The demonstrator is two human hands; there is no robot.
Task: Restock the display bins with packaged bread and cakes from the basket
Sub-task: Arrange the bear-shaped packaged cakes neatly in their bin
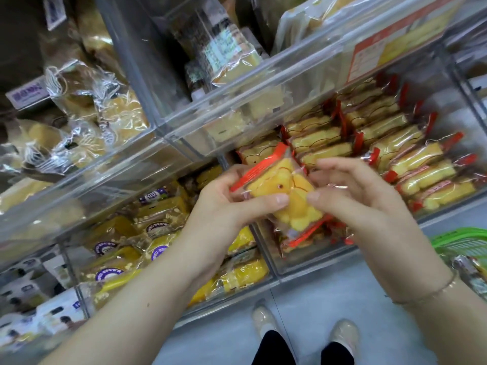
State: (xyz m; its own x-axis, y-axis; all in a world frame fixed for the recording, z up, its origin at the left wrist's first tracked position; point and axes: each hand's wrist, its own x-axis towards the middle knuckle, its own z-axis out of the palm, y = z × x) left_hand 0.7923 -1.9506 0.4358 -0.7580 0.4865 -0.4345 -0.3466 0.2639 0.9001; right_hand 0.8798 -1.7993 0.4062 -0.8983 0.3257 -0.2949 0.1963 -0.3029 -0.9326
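Both hands held one wrapped yellow cake [283, 192] in front of the clear display bin [445, 206] already filled with rows of the same red-edged packs. Left hand [224, 204] gripped the packet's left side, thumb laid across its face; right hand [358, 191] pinched the right edge, thumb on top, remaining fingers loosely curled above. Packet was tilted, one red seal pointing up-left, probably being turned to match the stocked rows before insertion. Green basket [466, 241] sat at the lower right with more wrapped goods inside, near the right forearm, presumably kept close for the next pick. Neighbouring bins held other packaged cakes.
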